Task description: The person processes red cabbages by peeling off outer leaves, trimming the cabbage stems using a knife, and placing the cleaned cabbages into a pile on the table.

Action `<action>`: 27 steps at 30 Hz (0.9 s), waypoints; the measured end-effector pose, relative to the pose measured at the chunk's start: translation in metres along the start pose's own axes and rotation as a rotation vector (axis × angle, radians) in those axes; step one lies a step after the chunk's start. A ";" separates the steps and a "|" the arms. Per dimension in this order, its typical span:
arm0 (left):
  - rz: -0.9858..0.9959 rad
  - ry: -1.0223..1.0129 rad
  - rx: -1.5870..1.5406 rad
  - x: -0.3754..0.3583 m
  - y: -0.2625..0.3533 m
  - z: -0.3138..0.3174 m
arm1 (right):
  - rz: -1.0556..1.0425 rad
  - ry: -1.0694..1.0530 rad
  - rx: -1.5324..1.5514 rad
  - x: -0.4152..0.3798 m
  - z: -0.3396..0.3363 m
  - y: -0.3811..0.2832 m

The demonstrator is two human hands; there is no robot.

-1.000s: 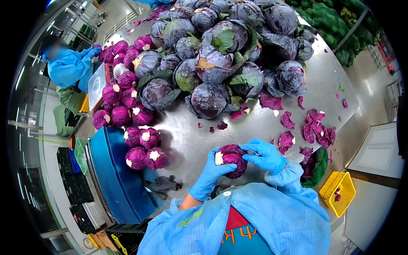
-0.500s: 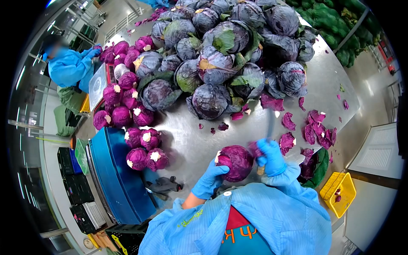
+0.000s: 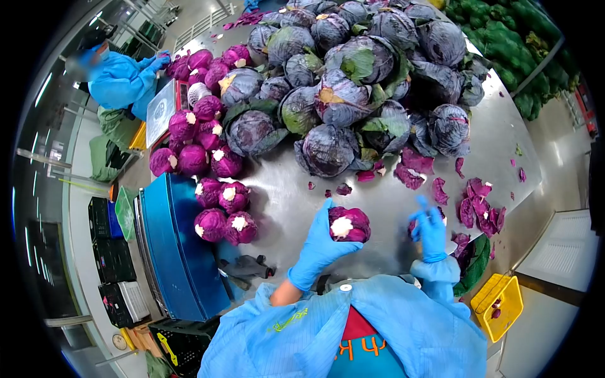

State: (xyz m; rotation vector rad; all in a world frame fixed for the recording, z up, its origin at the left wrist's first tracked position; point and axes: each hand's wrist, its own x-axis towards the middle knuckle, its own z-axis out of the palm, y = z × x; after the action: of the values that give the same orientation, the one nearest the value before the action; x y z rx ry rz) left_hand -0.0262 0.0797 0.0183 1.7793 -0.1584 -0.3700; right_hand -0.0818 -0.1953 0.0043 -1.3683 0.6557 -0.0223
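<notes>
My left hand (image 3: 320,247) is wrapped round a trimmed red cabbage (image 3: 353,228), whose pale cut stem faces up toward me. To the right of it, over the steel table (image 3: 283,195), is my right hand (image 3: 431,234), its fingers raised and smeared by motion. A piece of purple leaf (image 3: 413,229) shows beside those fingers; I cannot tell whether the hand holds anything. No knife is visible now. Trimmed red cabbages (image 3: 233,196) with white stem ends stand in a group at the left.
Untrimmed cabbages (image 3: 328,151) are heaped at the back. Loose purple leaves (image 3: 480,205) lie at the right. A blue bin (image 3: 183,246) stands at the left edge, a yellow basket (image 3: 501,302) at lower right. A person in blue (image 3: 123,79) works beyond the scale (image 3: 161,116).
My left hand has turned the cabbage stem-up and moved it farther from my body. My right hand has left the cabbage and moved right; the knife seen in it earlier no longer shows.
</notes>
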 end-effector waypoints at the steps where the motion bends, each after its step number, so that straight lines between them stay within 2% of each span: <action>1: -0.010 0.008 0.166 0.000 0.002 0.004 | -0.069 -0.043 -0.174 -0.003 0.008 0.017; 3: -0.020 0.011 0.501 0.001 0.006 0.011 | -0.188 -0.135 -0.471 -0.011 0.029 0.028; 4: -0.028 -0.018 0.505 0.001 0.003 0.013 | -0.234 -0.188 -0.599 -0.018 0.039 0.023; 6: -0.043 -0.075 0.510 0.002 -0.010 0.017 | -0.169 -0.258 -0.647 -0.018 0.055 0.019; 8: 0.042 -0.080 0.587 0.001 -0.019 0.022 | -0.150 -0.306 -0.654 -0.016 0.068 0.015; 9: 0.081 -0.077 0.625 0.001 -0.022 0.024 | -0.144 -0.364 -0.604 -0.012 0.071 0.023; 12: 0.158 -0.036 0.690 0.002 -0.026 0.028 | -0.152 -0.347 -0.454 -0.008 0.078 0.037; 15: 0.201 0.068 0.543 0.003 -0.030 0.031 | 0.011 -0.388 -0.171 -0.004 0.080 0.036; 18: 0.165 -0.076 0.413 0.008 -0.030 0.025 | 0.124 -0.416 -0.155 -0.001 0.080 0.014; 21: 0.290 -0.019 0.568 0.006 -0.033 0.026 | 0.309 -0.487 -0.275 0.012 0.074 0.006; 24: 0.225 0.043 0.607 0.007 -0.028 0.033 | 0.353 -0.615 -0.222 -0.002 0.069 -0.017; 26: 0.109 0.014 0.580 0.016 -0.021 0.033 | 0.388 -0.820 -0.095 -0.022 0.062 -0.041; 27: 0.049 0.000 0.563 0.018 -0.019 0.035 | 0.393 -0.690 -0.107 -0.026 0.061 -0.045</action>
State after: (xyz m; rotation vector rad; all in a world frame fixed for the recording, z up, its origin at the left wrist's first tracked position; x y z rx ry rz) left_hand -0.0222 0.0468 -0.0102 2.3239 -0.3301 -0.3072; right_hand -0.0605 -0.1410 0.0589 -1.2203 0.3278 0.7759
